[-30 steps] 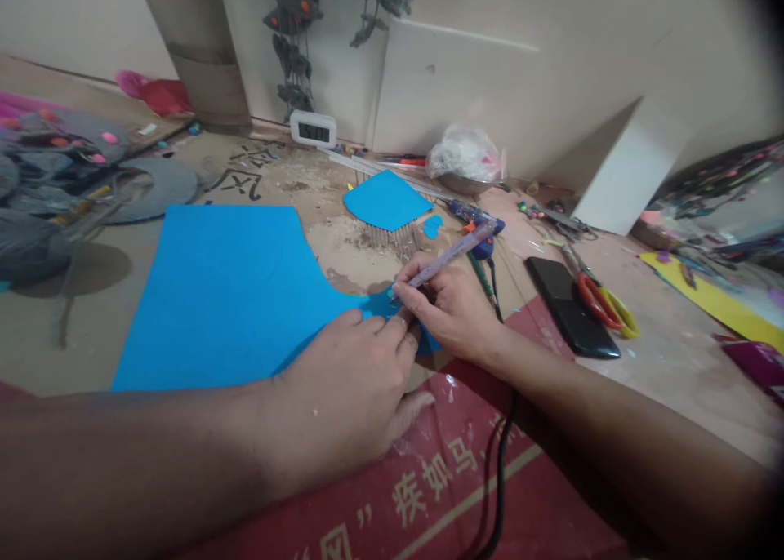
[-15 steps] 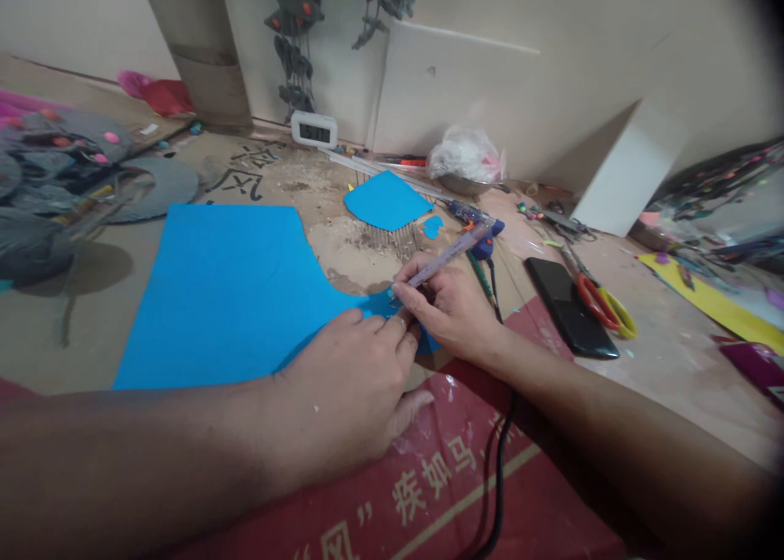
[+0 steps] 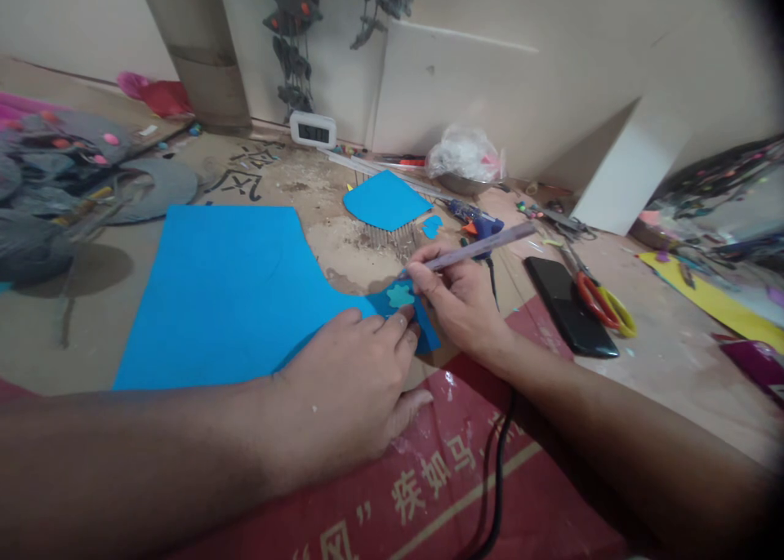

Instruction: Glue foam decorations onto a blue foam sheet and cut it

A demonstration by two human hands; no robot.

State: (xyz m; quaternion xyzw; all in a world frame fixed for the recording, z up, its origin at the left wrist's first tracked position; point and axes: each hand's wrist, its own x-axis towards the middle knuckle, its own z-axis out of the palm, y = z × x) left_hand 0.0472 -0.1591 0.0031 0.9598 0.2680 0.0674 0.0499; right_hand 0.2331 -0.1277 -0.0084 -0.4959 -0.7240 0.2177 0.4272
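Observation:
A large blue sheet with a curved cut edge lies on the table. On its narrow right end rests a small light-green flower-shaped piece. My left hand lies flat over the sheet, its fingertips at the lower edge of the flower piece. A pale purple pen is gripped in my right hand, its tip close to the upper right side of the flower piece. Whether the tip touches the sheet I cannot tell.
Behind the hands are a blue fan-shaped piece, small blue scraps and a glue gun. To the right lie a black phone and scissors. A black cable crosses the red cover. A digital clock stands by the wall.
My right hand has shifted slightly right and the pen has swung lower toward the right. The flower piece, mostly hidden before, now shows. My left hand stays in place.

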